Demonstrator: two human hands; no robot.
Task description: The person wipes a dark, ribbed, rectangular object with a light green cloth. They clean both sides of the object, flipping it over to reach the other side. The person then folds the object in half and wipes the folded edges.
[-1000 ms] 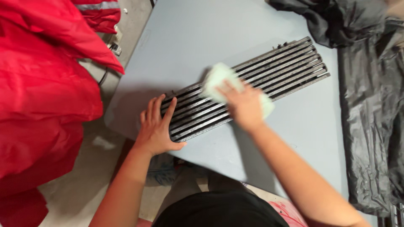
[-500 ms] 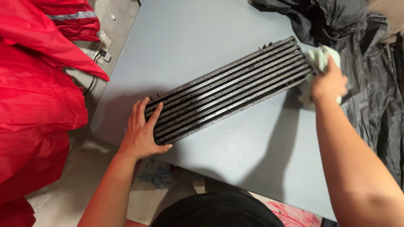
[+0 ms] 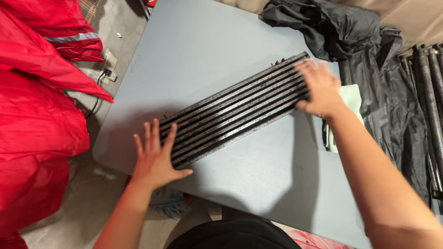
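- A long black slatted grille lies flat on the grey counter, running on a slant from about 8 o'clock near the person up to about 2 o'clock at the far side.
- The left hand rests at the grille's 8 o'clock end, fingers spread and palm down. Its grip is released, clasping nothing; the flat press seems meant to pin that end so the grille does not slide on the smooth top.
- The right hand lies flat over the 2 o'clock end, fingers splayed across the slats and slightly blurred. It closes on nothing that I can see.
- A pale green cloth sits just beside that hand, at its 3 o'clock, partly under the wrist; whether the hand touches it I cannot tell.
- Crumpled black sheeting is heaped at the counter's far right corner, kept off the open middle where the grille lies.
- Dark metal bars stand at the right edge, at 3 o'clock, apart from the grille.
- Red fabric with a grey stripe is bundled on the floor at 9 o'clock, well apart from both hands.
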